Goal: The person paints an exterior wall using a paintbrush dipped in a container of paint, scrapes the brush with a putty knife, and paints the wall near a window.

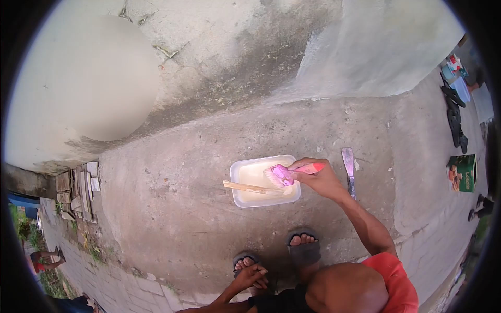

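Observation:
My right hand [319, 180] is closed around the red handle of a paintbrush [282, 176] with a pink-stained ferrule. The brush's pale bristles point left, over or in a white rectangular plastic tub [238, 199] of cream-white paint [253, 173]. Across the tub's left side lies a wooden stick [245, 187], one end out over the rim and the other in the paint. To the right of the tub, a stained paint scraper [348, 169] lies on the concrete. My left hand [251, 277] hangs near my sandalled foot, fingers loosely bent, with nothing visible in it.
Ahead stands a wall [235, 57], dark and mouldy at its base, with a smoother whitish section [376, 49] on the right. Wood scraps [78, 190] are stacked at left. A green can [462, 173] and black slippers [454, 117] sit at right. Other people show at both edges.

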Demonstrator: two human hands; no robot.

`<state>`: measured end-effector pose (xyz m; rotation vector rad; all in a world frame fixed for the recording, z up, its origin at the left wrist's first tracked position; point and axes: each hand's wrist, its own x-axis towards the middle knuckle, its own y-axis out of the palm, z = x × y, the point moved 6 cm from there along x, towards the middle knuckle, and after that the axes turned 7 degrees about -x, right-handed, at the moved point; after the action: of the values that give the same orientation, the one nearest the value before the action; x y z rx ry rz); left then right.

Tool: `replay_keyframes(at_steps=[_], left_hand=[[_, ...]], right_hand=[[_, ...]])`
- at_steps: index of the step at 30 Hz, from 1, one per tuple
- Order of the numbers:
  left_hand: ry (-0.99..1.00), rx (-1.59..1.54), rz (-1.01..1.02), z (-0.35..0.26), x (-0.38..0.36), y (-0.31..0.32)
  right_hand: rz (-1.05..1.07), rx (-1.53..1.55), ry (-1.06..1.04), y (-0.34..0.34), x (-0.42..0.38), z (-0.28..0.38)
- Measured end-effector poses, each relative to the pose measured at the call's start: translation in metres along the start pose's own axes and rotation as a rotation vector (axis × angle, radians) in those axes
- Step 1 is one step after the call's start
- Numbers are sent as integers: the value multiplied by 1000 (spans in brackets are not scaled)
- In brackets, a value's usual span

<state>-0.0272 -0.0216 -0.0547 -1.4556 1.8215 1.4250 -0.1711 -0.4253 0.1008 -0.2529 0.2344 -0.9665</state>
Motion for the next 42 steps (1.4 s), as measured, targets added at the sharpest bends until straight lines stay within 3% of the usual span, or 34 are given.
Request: replay_keyframes(at_steps=[1, 3, 4, 6, 9, 16, 22, 28, 32, 34, 39, 42], left_hand=[[-4, -6, 4, 0, -1, 1], [-23, -27, 16, -2, -1, 2], [-23, -35, 18, -1, -1, 2], [-37, -15, 3, 0, 1, 1], [16, 41, 11, 0, 3, 0], [-9, 68, 2, -5, 1, 2], [2, 48, 12, -4, 0, 1], [4, 73, 5, -2, 1, 1], [6, 18, 2, 7, 5, -3], [14, 15, 4, 7, 4, -2], [28, 36, -1, 3, 3, -2], [63, 157, -12, -7, 1, -1]], right_hand=[[3, -3, 7, -2, -6, -11], [-96, 393, 212, -9, -17, -41], [-90, 389, 216, -8, -21, -47], [-201, 692, 333, -10, -32, -63], [-217, 859, 352, -10, -37, -69], [-325, 889, 83, -53, -13, -11], [-587, 62, -339, -142, 31, 111], [-533, -694, -790, -177, 82, 212], [-650, -805, -931, -200, 84, 263], [-752, -948, -1098, -196, 70, 282], [-455, -1090, -873, -155, 71, 213], [-426, -1190, -869, -151, 84, 195]])
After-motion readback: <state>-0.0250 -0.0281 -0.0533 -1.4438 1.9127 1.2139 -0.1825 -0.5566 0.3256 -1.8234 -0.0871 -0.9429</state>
